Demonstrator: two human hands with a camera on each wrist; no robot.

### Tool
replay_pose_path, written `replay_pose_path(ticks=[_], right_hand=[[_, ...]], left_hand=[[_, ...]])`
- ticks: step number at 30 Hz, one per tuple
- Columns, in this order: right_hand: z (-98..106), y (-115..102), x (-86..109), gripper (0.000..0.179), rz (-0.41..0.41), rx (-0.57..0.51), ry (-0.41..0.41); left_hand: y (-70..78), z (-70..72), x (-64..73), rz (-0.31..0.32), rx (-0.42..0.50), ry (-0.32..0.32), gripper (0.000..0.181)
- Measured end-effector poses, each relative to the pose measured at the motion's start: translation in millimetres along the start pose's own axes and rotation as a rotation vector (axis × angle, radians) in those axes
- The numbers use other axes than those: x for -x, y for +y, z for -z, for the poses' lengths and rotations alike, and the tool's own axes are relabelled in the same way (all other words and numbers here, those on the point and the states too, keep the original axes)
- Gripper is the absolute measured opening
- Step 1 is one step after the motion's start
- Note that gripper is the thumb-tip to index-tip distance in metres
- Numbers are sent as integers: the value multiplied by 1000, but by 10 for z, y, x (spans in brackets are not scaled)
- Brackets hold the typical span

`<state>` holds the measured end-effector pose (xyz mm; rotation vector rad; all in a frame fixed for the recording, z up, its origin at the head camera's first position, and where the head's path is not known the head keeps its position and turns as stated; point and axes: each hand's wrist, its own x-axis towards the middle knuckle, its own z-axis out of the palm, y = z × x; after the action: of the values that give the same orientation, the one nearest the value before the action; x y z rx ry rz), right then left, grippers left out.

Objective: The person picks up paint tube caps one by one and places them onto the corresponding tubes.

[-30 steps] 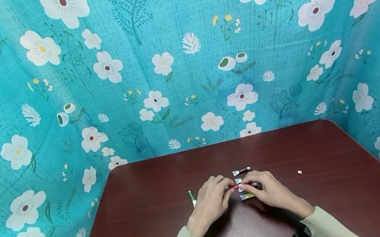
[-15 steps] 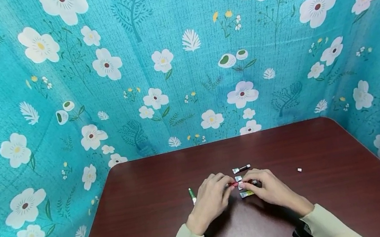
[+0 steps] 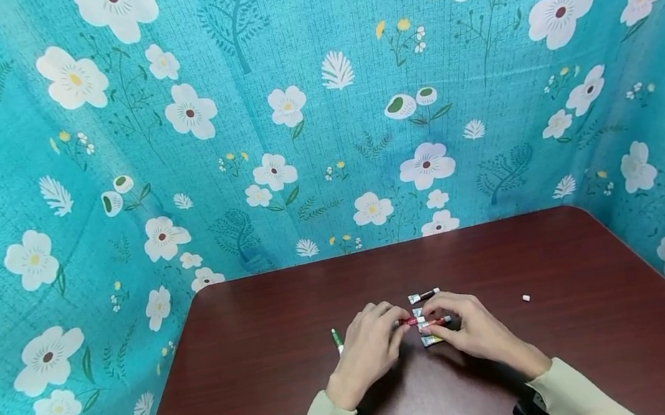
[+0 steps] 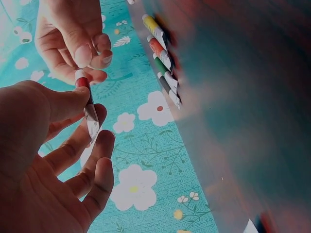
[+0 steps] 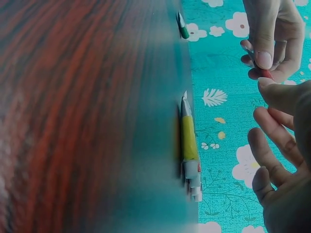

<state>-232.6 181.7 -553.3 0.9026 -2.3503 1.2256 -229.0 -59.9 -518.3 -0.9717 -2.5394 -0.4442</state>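
In the head view my left hand [image 3: 364,347] pinches a small red paint tube [image 3: 410,321] between thumb and fingers. Its white cap [image 4: 80,74] points toward my right hand [image 3: 472,330]. The right thumb and fingers stand parted around the capped end, in the head view. The left wrist view shows the tube's silver crimped tail [image 4: 92,124] below the left thumb. Under and beside the right hand lie more paint tubes: a black one [image 3: 426,295], an orange-red one [image 3: 438,322] and a yellow one [image 5: 189,138]. Another is mostly hidden by the right fingers.
To the left of the left hand lies a green tube [image 3: 336,338], partly covered by that hand. A small loose white cap [image 3: 526,298] sits on the right side of the dark red table [image 3: 589,341]. Flowered turquoise cloth [image 3: 320,129] hangs behind and at both sides.
My right thumb and fingertips have come apart from the white capped end, so the cap and the orange-red tube show more. My left hand keeps its pinch on the red paint tube.
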Motion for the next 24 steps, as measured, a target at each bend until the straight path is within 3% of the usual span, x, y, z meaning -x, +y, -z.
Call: replay_pose_path(ticks=[24], right_hand=[[16, -12, -7, 24, 4, 29, 21]], left_hand=[[-4, -11, 1, -6, 5, 3, 11]])
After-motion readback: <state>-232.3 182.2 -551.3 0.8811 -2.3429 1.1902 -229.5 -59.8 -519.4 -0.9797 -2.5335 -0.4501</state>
